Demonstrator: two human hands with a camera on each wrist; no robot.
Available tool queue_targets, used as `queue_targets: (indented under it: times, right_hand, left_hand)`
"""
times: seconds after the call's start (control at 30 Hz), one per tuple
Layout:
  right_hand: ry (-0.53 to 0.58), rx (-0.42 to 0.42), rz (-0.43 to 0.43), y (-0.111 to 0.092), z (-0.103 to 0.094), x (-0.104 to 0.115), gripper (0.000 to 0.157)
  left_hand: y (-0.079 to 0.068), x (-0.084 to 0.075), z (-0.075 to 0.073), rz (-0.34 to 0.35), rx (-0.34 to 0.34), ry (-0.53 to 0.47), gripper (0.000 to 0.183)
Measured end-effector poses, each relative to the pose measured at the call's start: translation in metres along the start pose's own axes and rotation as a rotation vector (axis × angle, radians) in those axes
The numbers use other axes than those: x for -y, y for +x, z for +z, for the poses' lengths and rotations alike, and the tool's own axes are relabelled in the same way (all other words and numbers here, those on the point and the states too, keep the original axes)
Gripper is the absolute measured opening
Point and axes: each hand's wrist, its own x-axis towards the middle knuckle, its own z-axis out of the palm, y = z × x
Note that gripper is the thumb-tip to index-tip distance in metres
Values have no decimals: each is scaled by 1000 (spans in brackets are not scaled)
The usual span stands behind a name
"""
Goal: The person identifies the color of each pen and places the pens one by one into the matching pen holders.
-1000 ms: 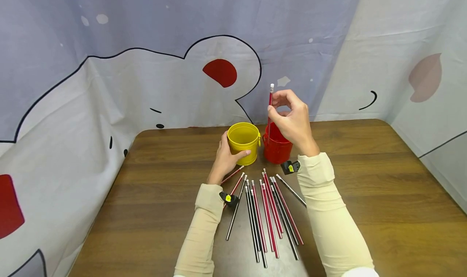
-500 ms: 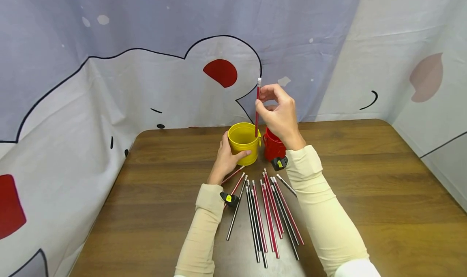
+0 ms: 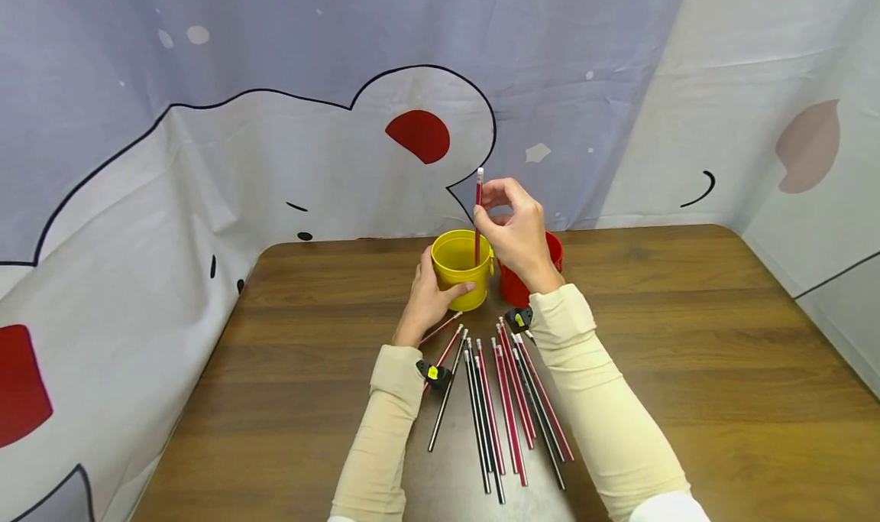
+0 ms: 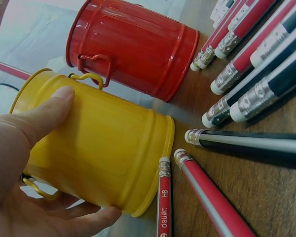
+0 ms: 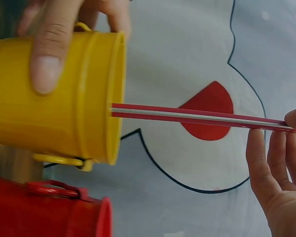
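My right hand [image 3: 517, 228] pinches a red pencil [image 3: 478, 201] near its white eraser end. The pencil stands nearly upright, its lower end inside the mouth of the yellow bucket [image 3: 462, 299]. In the right wrist view the pencil [image 5: 187, 115] passes the rim of the yellow bucket [image 5: 64, 113]. My left hand [image 3: 428, 300] grips that bucket from the left, thumb across the front and fingers round the other side, as the left wrist view shows with the hand [image 4: 19, 143]. A red bucket [image 3: 514, 286] stands just right of the yellow one, partly hidden behind my right hand.
Several red and black pencils [image 3: 505, 407] lie fanned on the wooden table [image 3: 289, 384], eraser ends toward the buckets. A red pencil [image 4: 164, 197] lies close by the yellow bucket's base. A printed curtain [image 3: 309, 163] hangs behind the table's back edge.
My right hand has carried the red pencil left from over the red bucket to the yellow one, then lowered it into the mouth. The left hand keeps its hold on the yellow bucket.
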Motion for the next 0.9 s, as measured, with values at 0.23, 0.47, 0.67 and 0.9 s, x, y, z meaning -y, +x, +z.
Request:
queue_targets:
  times: [0.23, 0.47, 0.67, 0.9]
  right_hand:
    - [10, 47, 24, -12, 11, -38, 19]
    - [-43, 94, 58, -26, 19, -67, 19]
    - [-87, 137, 75, -35, 23, -76, 17]
    - [-99, 164, 109, -44, 24, -80, 15]
  left_hand:
    - [-1, -1, 0, -17, 9, 10, 90]
    - [-1, 0, 1, -7, 5, 28, 90]
    - [0, 0, 2, -1, 2, 40, 93]
    - [1, 0, 4, -1, 13, 29, 94]
